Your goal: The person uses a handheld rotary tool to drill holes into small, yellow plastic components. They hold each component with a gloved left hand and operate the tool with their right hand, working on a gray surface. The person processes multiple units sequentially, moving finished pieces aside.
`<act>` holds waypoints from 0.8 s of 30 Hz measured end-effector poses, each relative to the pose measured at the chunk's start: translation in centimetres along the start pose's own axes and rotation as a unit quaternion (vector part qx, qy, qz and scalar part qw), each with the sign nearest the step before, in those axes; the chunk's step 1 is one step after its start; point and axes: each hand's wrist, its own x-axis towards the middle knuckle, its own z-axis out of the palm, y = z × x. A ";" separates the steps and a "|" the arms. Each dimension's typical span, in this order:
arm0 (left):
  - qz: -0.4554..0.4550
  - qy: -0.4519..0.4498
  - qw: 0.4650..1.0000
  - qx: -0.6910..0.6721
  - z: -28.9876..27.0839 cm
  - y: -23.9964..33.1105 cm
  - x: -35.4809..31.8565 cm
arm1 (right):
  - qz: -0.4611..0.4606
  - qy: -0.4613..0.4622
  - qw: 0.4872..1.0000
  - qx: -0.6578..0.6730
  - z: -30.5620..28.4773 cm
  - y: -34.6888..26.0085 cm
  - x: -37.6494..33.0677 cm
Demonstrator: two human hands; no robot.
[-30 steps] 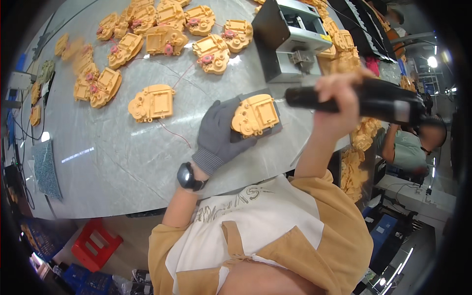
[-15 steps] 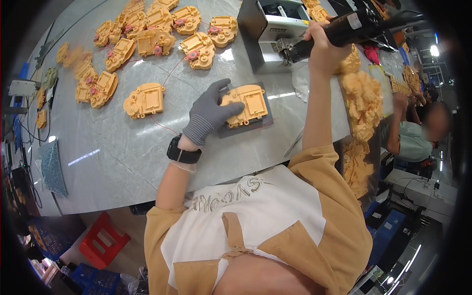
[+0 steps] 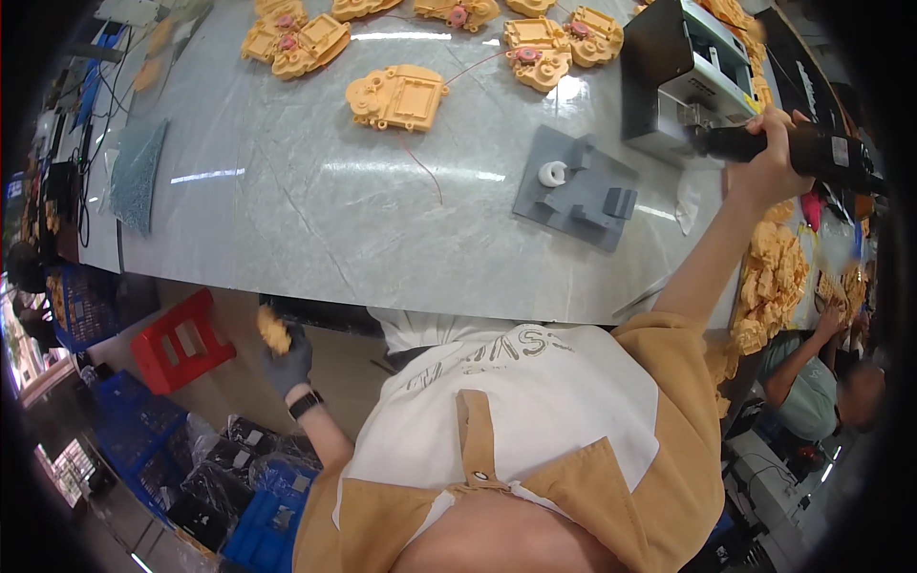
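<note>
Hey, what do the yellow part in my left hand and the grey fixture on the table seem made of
Yellow part: probably moulded plastic, matte-looking, going by its even colour, but it's small and blurred here. Grey fixture: likely matte plastic, from its uniform, dull surface, though painted metal is possible.

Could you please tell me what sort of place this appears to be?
Likely a small-parts assembly workshop: matching yellow-orange plastic housings lie on the table along with a grey fixture, and the right hand holds a black handheld tool.
</note>
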 end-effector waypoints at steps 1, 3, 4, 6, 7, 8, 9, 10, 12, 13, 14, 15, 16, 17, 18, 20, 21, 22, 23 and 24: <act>0.049 0.029 0.995 0.087 1.5 -0.8 -0.4 | 0.008 0.005 1.000 -0.003 0.0 -0.1 0.0; 0.224 0.023 0.941 0.254 7.0 -2.2 -3.1 | 0.007 0.007 1.000 0.011 -0.4 0.1 0.2; 0.350 0.003 0.878 0.327 11.4 -3.3 -5.0 | 0.004 0.016 1.000 0.011 -1.0 0.0 0.3; 0.630 -0.070 0.628 0.452 18.9 -7.0 -12.5 | -0.002 0.024 1.000 0.019 -0.9 0.2 0.3; 0.746 -0.081 0.336 0.570 21.6 -10.0 -16.7 | 0.001 0.020 0.999 0.029 -0.4 0.4 0.4; 0.754 -0.181 0.129 0.618 24.7 -14.2 -17.3 | -0.006 0.032 0.999 -0.003 -0.4 -0.2 0.4; 0.686 -0.345 0.136 0.626 26.8 -17.9 -15.6 | 0.006 0.036 0.999 -0.035 -0.3 -0.2 0.1; 0.574 -0.489 0.148 0.640 29.3 -21.3 -14.5 | 0.014 0.028 0.999 -0.042 -0.1 0.1 0.2; 0.550 -0.475 -0.066 0.684 32.6 -25.9 -12.0 | 0.015 0.014 0.999 -0.043 0.0 0.3 0.7; 0.485 -0.477 -0.049 0.731 33.4 -27.2 -10.5 | 0.010 0.013 0.999 -0.037 -0.2 0.2 0.9; 0.413 -0.474 -0.044 0.777 33.7 -27.5 -9.9 | 0.013 0.023 0.999 -0.028 -0.2 0.2 0.5; 0.408 -0.490 -0.005 0.771 33.8 -27.5 -9.5 | -0.004 0.029 0.999 -0.014 -0.1 -0.3 0.4; 0.402 -0.503 0.035 0.764 33.8 -27.5 -9.4 | -0.006 0.023 0.999 -0.022 -0.6 -0.1 0.8; 0.393 -0.519 0.074 0.755 33.7 -27.8 -9.2 | -0.008 0.019 0.999 -0.032 -1.1 0.4 1.0; 0.432 -0.565 0.103 0.695 32.9 -28.0 -10.7 | -0.015 0.029 0.999 -0.016 -1.2 0.7 1.3; 0.390 -0.699 0.211 0.561 30.3 -30.0 -15.6 | -0.026 0.042 0.999 0.007 -1.5 0.9 1.1; 0.383 -0.710 0.147 0.572 28.8 -31.1 -18.6 | -0.014 0.046 0.999 0.010 -1.7 1.0 0.7; 0.388 -0.714 0.081 0.578 27.5 -32.7 -19.8 | -0.007 0.046 0.999 0.014 -1.6 0.8 0.6; 0.387 -0.685 0.017 0.617 26.8 -34.5 -20.9 | 0.002 0.049 0.999 0.024 -1.1 0.7 0.7; 0.423 -0.667 -0.011 0.613 25.6 -36.6 -19.8 | 0.018 0.081 0.995 -0.046 0.3 -1.1 0.1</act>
